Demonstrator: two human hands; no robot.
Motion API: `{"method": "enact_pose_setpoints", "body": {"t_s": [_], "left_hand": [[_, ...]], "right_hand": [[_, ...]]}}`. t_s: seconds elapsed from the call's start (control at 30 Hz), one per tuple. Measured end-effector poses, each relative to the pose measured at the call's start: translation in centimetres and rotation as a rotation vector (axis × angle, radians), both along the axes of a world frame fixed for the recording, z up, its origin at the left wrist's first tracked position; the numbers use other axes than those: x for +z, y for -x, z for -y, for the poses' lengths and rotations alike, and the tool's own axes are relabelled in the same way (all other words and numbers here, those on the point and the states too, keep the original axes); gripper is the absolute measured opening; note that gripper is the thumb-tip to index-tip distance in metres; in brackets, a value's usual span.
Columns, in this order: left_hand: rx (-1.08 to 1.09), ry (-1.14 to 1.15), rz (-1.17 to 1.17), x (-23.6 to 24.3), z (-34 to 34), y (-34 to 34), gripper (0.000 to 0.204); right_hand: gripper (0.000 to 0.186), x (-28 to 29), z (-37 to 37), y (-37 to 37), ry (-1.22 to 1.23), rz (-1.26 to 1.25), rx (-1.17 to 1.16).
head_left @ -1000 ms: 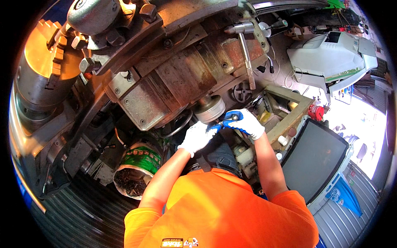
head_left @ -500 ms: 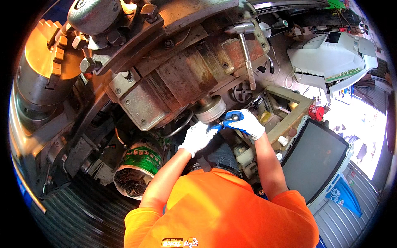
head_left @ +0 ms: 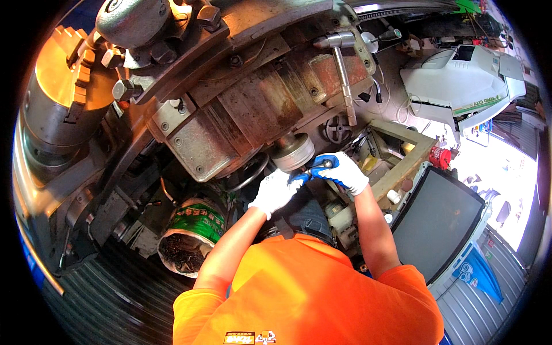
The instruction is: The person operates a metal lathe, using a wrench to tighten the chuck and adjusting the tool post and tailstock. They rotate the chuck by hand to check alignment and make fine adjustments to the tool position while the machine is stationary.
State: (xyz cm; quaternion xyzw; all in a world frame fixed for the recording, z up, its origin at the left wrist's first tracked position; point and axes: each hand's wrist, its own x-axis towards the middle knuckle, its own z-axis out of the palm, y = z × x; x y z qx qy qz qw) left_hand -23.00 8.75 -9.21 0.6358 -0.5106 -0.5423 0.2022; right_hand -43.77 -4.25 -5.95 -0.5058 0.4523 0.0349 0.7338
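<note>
Left hand in white glove curled around the near end of a small metal crank handle; right hand gripping its far end, just below the lathe's graduated dial; probably rigid, light, oily-slick; best held at the knob.
</note>
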Motion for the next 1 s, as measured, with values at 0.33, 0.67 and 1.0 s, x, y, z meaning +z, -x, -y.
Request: {"method": "enact_pose_setpoints", "body": {"t_s": [0.33, 0.67, 1.0], "left_hand": [[-0.072, 0.0, -0.062, -1.5, -0.3, 0.1, 0.043], [0.004, 0.058, -0.146, -1.3, 0.1, 0.2, 0.043], [-0.017, 0.049, -0.137, -1.6, -0.1, 0.1, 0.044]], "right_hand": [[0.042, -0.2, -0.5, 0.0, 0.018, -0.013, -0.041], [0.039, 0.6, -0.4, -0.6, 0.014, -0.065, -0.037], [0.038, 0.4, -0.5, -0.4, -0.008, -0.03, -0.059]]}}
